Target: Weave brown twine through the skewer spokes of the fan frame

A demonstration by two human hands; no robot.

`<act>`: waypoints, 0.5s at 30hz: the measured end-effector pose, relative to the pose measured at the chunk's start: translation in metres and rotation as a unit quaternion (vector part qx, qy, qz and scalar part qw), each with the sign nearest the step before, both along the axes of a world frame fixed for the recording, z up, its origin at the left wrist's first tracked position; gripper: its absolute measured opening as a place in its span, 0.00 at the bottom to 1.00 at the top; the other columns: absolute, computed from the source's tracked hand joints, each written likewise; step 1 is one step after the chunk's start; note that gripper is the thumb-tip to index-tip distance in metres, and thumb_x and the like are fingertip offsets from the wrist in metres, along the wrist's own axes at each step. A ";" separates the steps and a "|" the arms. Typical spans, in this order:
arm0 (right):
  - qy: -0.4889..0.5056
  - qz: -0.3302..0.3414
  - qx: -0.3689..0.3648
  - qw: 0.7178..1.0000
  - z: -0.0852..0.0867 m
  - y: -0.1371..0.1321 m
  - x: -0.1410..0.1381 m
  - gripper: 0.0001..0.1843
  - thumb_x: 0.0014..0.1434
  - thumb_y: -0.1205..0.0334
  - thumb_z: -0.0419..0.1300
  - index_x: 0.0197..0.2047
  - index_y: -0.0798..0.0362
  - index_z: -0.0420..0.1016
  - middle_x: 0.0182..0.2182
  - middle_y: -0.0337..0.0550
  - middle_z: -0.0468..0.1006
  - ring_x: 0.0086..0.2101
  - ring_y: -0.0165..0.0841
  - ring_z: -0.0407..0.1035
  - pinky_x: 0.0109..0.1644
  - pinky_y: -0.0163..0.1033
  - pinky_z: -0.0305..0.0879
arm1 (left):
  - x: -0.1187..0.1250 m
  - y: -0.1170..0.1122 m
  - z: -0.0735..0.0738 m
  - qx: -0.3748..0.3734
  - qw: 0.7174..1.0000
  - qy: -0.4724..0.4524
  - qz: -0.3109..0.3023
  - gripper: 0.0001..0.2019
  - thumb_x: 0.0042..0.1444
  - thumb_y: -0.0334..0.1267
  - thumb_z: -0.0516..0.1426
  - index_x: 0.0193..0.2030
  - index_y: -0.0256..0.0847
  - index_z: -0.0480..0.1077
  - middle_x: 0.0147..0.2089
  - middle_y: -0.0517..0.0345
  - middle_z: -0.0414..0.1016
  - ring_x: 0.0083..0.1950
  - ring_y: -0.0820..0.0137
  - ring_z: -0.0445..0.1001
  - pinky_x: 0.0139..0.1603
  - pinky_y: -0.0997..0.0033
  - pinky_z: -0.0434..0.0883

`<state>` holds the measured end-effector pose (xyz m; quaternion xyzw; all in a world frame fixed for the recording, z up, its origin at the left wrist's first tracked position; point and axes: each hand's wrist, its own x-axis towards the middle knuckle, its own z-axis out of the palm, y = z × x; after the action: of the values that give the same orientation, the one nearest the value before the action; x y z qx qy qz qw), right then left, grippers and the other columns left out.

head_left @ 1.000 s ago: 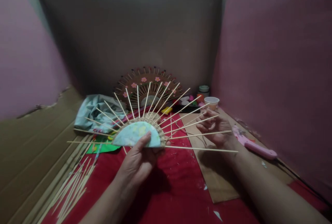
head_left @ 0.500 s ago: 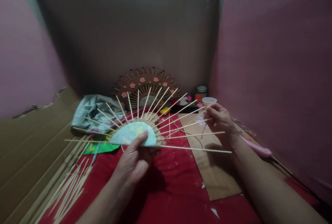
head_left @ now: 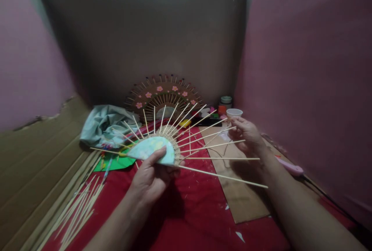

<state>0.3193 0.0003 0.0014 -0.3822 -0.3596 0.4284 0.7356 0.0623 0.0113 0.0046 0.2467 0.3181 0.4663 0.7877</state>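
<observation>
the left hand [head_left: 154, 171] is clamped on the straight edge of a half-round fan [head_left: 152, 150], thumb on its pale blue face, the other fingers mostly hidden behind; the two hands are apart. the right hand [head_left: 244, 132] has its fingertips pinched together on a thin cord [head_left: 209, 141], whose end cannot be made out. that hand covers the lower part of a white cup [head_left: 234, 112], and its forearm hides part of a pink glue gun [head_left: 293, 167]. loose sticks [head_left: 80, 206] at the worktop's left edge are cut off below. the fan is above the middle of the red worktop [head_left: 203, 216], its long axis running left to right, dipping at the right end, its sticks splayed toward the far edge, partly covering a flowered fan [head_left: 167, 88] there.
</observation>
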 end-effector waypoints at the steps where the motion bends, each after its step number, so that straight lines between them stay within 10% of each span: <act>1: -0.004 0.004 -0.014 1.000 -0.002 0.001 -0.004 0.11 0.44 0.60 0.63 0.25 0.52 0.62 0.14 0.28 0.55 0.14 0.20 0.45 0.16 0.29 0.41 | 0.000 0.000 0.001 -0.006 1.000 -0.006 0.003 0.06 0.50 0.26 0.54 0.34 0.38 0.63 0.23 0.58 0.73 0.22 0.65 0.74 0.22 0.67 0.71; 10: -0.187 0.020 -0.074 0.979 -0.035 -0.003 -0.073 0.07 0.46 0.60 0.60 0.22 0.49 0.65 0.18 0.38 0.68 0.22 0.30 0.60 0.21 0.35 0.49 | -0.005 -0.016 0.005 -0.019 0.994 -0.073 -0.080 0.05 0.51 0.27 0.52 0.34 0.34 0.68 0.26 0.53 0.75 0.24 0.64 0.74 0.23 0.61 0.74; 15: -0.190 0.032 -0.084 0.978 -0.043 0.013 -0.064 0.09 0.48 0.56 0.59 0.23 0.48 0.63 0.17 0.38 0.68 0.22 0.32 0.61 0.23 0.37 0.49 | -0.007 -0.023 0.000 0.015 0.984 -0.101 -0.145 0.06 0.50 0.28 0.54 0.36 0.33 0.69 0.28 0.51 0.76 0.26 0.62 0.74 0.23 0.59 0.74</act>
<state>0.2550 0.0132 -0.0415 -0.5055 -0.4671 0.4003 0.6051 0.0558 -0.0119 0.0046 0.2536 0.1910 0.3747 0.8711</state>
